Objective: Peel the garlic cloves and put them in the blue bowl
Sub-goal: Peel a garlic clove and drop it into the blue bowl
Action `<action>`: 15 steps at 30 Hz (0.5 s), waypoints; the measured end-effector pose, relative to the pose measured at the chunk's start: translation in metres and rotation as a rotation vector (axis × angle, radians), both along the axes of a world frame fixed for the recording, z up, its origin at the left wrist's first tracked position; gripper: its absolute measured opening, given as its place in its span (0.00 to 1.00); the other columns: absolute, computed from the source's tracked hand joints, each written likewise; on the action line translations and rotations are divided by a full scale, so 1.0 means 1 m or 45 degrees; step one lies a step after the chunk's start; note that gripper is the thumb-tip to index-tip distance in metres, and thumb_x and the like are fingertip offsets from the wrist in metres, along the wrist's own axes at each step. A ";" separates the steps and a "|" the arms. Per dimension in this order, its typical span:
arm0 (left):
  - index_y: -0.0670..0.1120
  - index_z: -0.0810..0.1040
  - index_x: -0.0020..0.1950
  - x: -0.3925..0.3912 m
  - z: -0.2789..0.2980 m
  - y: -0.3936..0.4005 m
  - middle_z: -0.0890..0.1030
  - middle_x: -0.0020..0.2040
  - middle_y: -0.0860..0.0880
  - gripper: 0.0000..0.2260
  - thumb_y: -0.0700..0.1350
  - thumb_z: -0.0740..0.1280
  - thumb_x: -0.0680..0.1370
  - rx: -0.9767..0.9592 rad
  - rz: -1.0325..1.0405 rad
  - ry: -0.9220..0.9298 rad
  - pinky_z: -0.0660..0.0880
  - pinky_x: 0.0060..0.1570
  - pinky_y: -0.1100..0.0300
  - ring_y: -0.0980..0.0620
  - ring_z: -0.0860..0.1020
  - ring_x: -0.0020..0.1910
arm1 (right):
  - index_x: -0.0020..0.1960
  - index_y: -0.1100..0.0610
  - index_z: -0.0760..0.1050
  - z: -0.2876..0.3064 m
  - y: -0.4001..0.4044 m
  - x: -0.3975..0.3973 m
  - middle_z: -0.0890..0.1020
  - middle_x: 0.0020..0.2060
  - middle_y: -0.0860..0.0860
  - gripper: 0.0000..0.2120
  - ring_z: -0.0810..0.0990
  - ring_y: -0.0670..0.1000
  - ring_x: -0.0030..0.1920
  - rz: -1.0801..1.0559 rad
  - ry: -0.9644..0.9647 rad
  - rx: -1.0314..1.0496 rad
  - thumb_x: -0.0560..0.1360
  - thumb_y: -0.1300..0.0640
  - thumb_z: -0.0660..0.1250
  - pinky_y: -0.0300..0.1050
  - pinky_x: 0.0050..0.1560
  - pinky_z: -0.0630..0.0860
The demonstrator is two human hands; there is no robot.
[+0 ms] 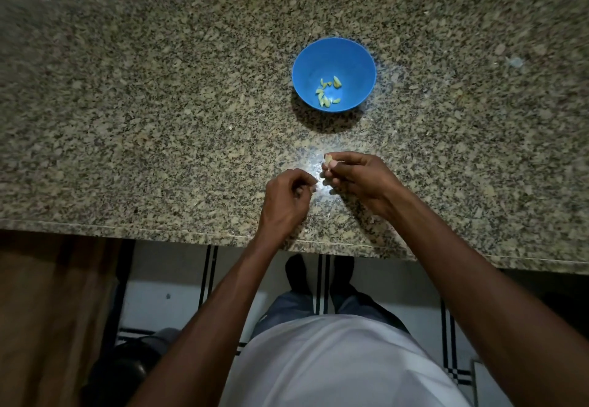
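Observation:
A blue bowl (pixel 333 56) stands on the speckled granite counter (pixel 159 119), with several pale peeled garlic cloves (pixel 328 91) lying in its bottom. Nearer to me, my right hand (pixel 353 177) pinches a small garlic clove (pixel 328 159) between thumb and fingertips. My left hand (pixel 285 198) is just to its left, fingers curled, pinching what looks like a thin white scrap of garlic skin (pixel 315 186) at its fingertips. Both hands hover low over the counter, a hand's length in front of the bowl.
A bright glare spot lies on the counter under my hands. The counter's front edge (pixel 191 231) runs just behind my wrists. A small pale scrap (pixel 514 61) lies at the far right. A raised ledge borders the counter at the back.

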State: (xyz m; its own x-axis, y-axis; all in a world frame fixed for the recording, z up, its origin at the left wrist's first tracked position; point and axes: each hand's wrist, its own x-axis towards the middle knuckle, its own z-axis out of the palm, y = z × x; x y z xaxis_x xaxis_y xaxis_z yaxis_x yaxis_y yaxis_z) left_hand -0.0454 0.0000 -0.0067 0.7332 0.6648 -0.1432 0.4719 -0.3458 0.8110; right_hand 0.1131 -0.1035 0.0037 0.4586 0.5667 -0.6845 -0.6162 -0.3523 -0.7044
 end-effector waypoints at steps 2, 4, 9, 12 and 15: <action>0.44 0.86 0.53 0.002 0.002 0.000 0.86 0.49 0.51 0.11 0.32 0.68 0.77 0.021 0.031 0.014 0.76 0.46 0.74 0.63 0.82 0.45 | 0.60 0.65 0.83 0.000 -0.001 -0.002 0.87 0.48 0.63 0.09 0.86 0.58 0.46 0.037 -0.075 -0.030 0.80 0.65 0.72 0.59 0.56 0.83; 0.44 0.87 0.54 0.004 0.002 0.000 0.86 0.50 0.51 0.10 0.33 0.69 0.78 0.029 0.061 -0.020 0.76 0.46 0.73 0.63 0.81 0.46 | 0.59 0.65 0.83 0.000 -0.002 -0.003 0.87 0.48 0.63 0.09 0.87 0.58 0.45 0.061 -0.129 -0.030 0.79 0.66 0.72 0.61 0.57 0.83; 0.45 0.87 0.55 0.011 0.010 -0.001 0.87 0.49 0.53 0.06 0.44 0.75 0.79 -0.288 0.269 -0.182 0.81 0.48 0.63 0.59 0.85 0.49 | 0.59 0.64 0.84 0.006 -0.005 -0.008 0.88 0.48 0.61 0.10 0.89 0.56 0.46 0.144 -0.357 0.042 0.78 0.64 0.75 0.52 0.51 0.85; 0.42 0.86 0.57 0.017 0.015 -0.002 0.88 0.51 0.49 0.10 0.44 0.77 0.78 -0.535 0.308 -0.256 0.81 0.47 0.63 0.55 0.86 0.50 | 0.57 0.64 0.84 0.009 -0.007 -0.012 0.88 0.46 0.60 0.12 0.88 0.53 0.44 0.153 -0.398 0.089 0.76 0.59 0.78 0.45 0.45 0.85; 0.37 0.86 0.55 0.021 0.015 -0.003 0.88 0.48 0.45 0.08 0.39 0.76 0.78 -0.635 0.380 -0.318 0.81 0.45 0.63 0.53 0.87 0.47 | 0.54 0.65 0.84 0.007 -0.007 -0.015 0.88 0.46 0.61 0.11 0.89 0.57 0.47 0.141 -0.435 0.102 0.77 0.59 0.78 0.47 0.47 0.85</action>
State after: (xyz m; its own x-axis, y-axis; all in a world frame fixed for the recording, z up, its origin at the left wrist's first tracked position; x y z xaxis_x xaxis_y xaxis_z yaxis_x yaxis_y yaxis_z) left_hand -0.0246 -0.0032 0.0087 0.5777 0.7435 -0.3369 0.2651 0.2195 0.9389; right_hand 0.0986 -0.1102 0.0109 0.5861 0.6710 -0.4542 -0.3020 -0.3392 -0.8909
